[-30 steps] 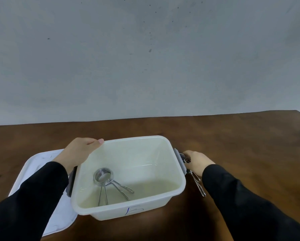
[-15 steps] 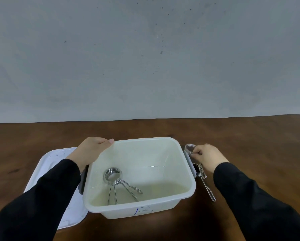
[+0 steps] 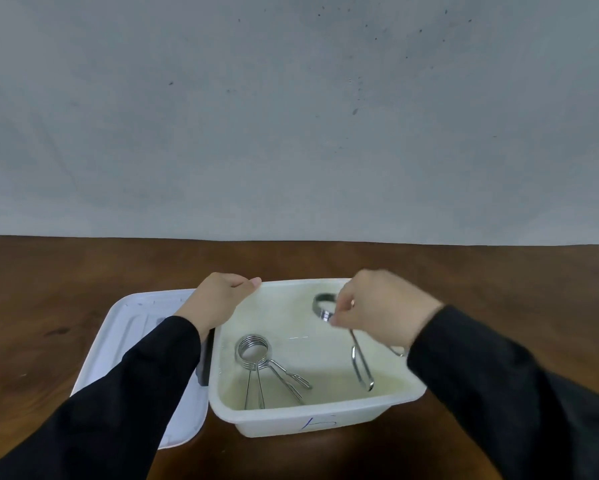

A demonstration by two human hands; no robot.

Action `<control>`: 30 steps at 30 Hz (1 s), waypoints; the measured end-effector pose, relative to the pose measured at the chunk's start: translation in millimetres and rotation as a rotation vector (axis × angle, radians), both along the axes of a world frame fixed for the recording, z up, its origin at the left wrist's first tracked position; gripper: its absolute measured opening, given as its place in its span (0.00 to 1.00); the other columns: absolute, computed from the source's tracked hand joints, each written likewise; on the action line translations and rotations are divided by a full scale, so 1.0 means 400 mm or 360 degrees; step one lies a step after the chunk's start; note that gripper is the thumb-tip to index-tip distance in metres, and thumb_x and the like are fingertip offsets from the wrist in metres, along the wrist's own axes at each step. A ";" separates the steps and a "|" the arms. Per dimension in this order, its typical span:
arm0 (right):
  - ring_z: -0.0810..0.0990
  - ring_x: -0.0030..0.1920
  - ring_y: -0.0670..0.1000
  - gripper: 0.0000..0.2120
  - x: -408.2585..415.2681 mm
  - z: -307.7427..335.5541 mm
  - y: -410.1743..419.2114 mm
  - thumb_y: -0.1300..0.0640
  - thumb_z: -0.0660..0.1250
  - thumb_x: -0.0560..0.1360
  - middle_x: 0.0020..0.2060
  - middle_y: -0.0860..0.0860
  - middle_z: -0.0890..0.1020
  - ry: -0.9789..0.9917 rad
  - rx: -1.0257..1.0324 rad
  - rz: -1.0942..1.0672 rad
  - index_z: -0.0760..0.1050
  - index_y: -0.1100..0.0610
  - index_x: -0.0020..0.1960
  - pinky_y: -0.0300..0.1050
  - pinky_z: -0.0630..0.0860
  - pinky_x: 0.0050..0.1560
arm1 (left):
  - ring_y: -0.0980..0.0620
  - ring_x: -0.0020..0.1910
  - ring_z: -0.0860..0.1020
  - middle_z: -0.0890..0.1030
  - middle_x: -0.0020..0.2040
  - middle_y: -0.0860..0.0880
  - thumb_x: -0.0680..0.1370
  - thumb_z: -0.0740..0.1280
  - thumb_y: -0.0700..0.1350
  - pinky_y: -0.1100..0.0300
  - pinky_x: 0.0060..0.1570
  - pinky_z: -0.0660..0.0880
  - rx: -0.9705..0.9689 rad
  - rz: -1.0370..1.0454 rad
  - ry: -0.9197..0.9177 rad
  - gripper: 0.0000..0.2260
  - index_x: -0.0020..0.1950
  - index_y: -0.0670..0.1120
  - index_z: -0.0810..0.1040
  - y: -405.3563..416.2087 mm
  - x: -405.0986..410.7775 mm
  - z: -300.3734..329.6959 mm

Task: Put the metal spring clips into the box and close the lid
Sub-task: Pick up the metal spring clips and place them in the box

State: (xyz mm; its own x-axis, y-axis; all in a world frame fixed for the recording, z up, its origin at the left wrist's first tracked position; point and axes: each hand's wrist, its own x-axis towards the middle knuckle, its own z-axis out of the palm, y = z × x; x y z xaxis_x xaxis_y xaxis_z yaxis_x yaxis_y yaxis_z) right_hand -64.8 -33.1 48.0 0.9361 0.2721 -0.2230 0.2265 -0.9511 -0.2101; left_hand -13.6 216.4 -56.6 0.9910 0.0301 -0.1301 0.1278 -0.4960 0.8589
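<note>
A white plastic box (image 3: 312,415) stands open on the brown table. One metal spring clip (image 3: 256,355) lies on its floor at the left. My right hand (image 3: 377,306) hangs over the box's right half, shut on a second metal spring clip (image 3: 358,362), whose coil sticks out left of my fingers and whose handles dangle down inside the box. My left hand (image 3: 218,299) grips the box's back left rim. The white lid (image 3: 135,334) lies flat on the table to the left of the box, partly under my left sleeve.
The wooden table (image 3: 499,289) runs back to a plain grey wall (image 3: 291,116). A dark grey latch (image 3: 206,358) sits on the box's left side.
My right hand has lifted the second clip from beside the box's right wall and carried it left over the open box. The left hand has stayed on the rim.
</note>
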 end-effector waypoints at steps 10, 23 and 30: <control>0.80 0.53 0.57 0.13 0.092 -0.277 0.072 0.52 0.62 0.79 0.55 0.54 0.82 0.0132 -0.0596 -0.0156 0.78 0.58 0.59 0.48 0.73 0.53 | 0.55 0.23 0.57 0.59 0.27 0.53 0.80 0.66 0.53 0.65 0.23 0.55 -0.0025 -0.0082 -0.0037 0.18 0.37 0.41 0.73 0.005 0.004 0.001; 0.76 0.37 0.60 0.19 0.122 -0.191 -0.005 0.46 0.56 0.79 0.31 0.52 0.77 -0.0491 -0.0038 -0.0314 0.73 0.55 0.36 0.47 0.73 0.39 | 0.53 0.27 0.59 0.61 0.32 0.48 0.80 0.66 0.54 0.61 0.28 0.57 0.0009 -0.0072 -0.0054 0.23 0.45 0.32 0.78 0.004 0.004 -0.003; 0.82 0.49 0.56 0.12 0.117 -0.174 -0.303 0.50 0.60 0.81 0.48 0.53 0.84 -0.0369 0.0246 -0.0827 0.78 0.55 0.55 0.46 0.76 0.47 | 0.48 0.36 0.65 0.66 0.35 0.45 0.80 0.65 0.56 0.57 0.37 0.61 0.0043 -0.0092 -0.0040 0.22 0.38 0.38 0.78 0.004 0.009 -0.002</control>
